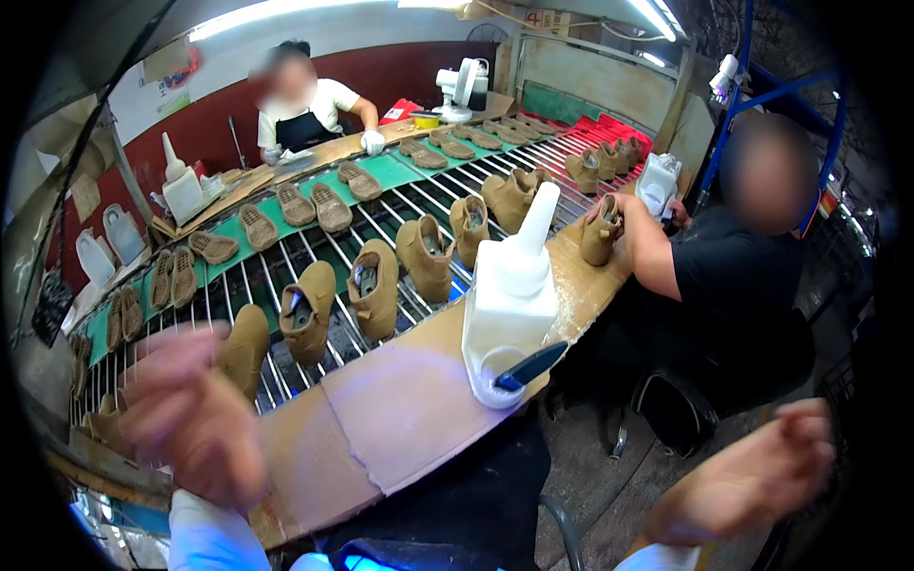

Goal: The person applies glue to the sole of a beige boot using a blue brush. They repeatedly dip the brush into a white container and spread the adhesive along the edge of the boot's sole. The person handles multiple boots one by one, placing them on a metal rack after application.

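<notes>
My left hand, blurred by motion, is raised at the near left with its fingers apart and nothing visible in it. Just beyond it, a tan ankle boot stands on the metal-rod rack, partly hidden by the hand. Off to the lower right, away from the bench, my right hand hangs in the air, fingers loosely bent and no object showing. Between the hands lies a cardboard-covered ledge. On it stands a white squeeze bottle with a long nozzle, beside a small white cup holding a dark-handled tool.
More tan boots line the rod rack; brown soles lie along the green strip. A co-worker at right holds a boot near another white bottle. Another gloved person sits across.
</notes>
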A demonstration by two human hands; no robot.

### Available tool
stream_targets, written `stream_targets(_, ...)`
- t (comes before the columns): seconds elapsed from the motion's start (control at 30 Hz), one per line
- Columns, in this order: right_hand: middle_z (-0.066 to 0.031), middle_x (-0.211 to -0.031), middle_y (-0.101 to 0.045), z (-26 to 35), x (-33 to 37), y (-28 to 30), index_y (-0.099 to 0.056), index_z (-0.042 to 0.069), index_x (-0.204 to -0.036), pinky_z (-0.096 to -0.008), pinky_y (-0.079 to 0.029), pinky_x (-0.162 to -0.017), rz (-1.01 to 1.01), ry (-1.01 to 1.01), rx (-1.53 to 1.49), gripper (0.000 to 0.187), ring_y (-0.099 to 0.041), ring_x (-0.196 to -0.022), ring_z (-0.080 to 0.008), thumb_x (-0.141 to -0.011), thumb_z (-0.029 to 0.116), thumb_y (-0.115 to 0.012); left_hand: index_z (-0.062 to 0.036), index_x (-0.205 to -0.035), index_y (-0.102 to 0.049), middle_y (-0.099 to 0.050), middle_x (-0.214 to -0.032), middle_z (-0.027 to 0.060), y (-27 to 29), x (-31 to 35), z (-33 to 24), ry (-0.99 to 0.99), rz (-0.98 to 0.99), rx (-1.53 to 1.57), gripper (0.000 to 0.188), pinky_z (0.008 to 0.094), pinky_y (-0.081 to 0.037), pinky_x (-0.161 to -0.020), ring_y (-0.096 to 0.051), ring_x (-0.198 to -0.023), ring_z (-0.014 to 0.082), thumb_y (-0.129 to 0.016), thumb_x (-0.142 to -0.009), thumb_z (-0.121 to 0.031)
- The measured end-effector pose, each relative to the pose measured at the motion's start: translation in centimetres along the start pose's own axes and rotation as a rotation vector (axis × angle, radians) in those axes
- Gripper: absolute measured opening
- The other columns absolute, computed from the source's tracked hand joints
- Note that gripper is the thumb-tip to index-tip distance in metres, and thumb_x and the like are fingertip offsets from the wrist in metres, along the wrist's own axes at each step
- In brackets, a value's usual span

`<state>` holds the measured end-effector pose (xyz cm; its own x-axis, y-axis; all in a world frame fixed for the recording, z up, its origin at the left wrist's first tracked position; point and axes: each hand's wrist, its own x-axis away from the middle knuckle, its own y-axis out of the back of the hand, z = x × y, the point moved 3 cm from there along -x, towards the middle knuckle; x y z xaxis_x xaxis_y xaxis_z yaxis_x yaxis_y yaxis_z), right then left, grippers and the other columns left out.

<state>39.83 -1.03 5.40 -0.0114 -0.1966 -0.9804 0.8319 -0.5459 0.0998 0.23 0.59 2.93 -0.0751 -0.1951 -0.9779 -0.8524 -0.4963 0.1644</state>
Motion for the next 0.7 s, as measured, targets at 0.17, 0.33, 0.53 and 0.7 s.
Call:
stream_targets(0.17, -0.0166, -0.108, -0.057, -6.6, 15.5, -6.2, -0.054, -0.003, -0.112, -0.0311, -0.048, -0.084, 0.132, -0.775, -0.022, 0.031, -0.057, -0.098, -0.0213, -0.081, -0.006, -0.049, -0.0022, -0.121, -0.056, -0.059, -0.116, 0.012, -8.9, 11.8, 18.3, 1.004, 0.197, -0.102, 0.042, 0.0337, -0.044, -0.095, -0.055, -0.111, 0.0205, -0.067, -0.084, -0.017)
stream_targets(0.33, -0.014, -0.117, -0.054, -10.7, 22.9, -10.5, -0.05, -0.002, -0.124, -0.029, -0.046, -0.086, 0.17, -1.176, -0.093, 0.043, -0.056, -0.099, -0.0177, -0.082, -0.001, -0.058, 0.0106, -0.128, -0.049, -0.054, -0.125, 0.0312, -14.0, 17.3, 37.2, 1.453, 0.945, -0.43, 0.094, 0.0418, -0.044, -0.096, -0.054, -0.118, 0.0355, -0.06, -0.076, -0.068)
stream_targets(0.53, -0.0034, -0.091, -0.059, -12.4, 24.0, -12.3, -0.053, -0.001, -0.108, -0.0201, -0.043, -0.068, 0.306, -1.454, -0.413, 0.034, -0.054, -0.076, -0.0067, -0.08, 0.005, -0.071, 0.003, -0.114, -0.062, -0.067, -0.109, 0.0142, -16.4, 20.8, 36.4, 1.997, 1.472, 0.075, 0.053, 0.0369, -0.051, -0.086, -0.065, -0.093, 0.023, -0.075, -0.078, -0.033)
stream_targets(0.7, -0.0034, -0.083, -0.057, -12.5, 22.8, -13.5, -0.058, -0.001, -0.092, -0.0219, -0.045, -0.062, 0.518, -1.377, -0.265, 0.023, -0.055, -0.072, -0.0085, -0.074, -0.005, -0.072, 0.0032, -0.118, -0.059, -0.066, -0.108, 0.0143, -11.4, 22.5, 35.0, 2.101, 1.249, 0.099, 0.05, 0.035, -0.054, -0.079, -0.067, -0.088, 0.0203, -0.073, -0.078, -0.024)
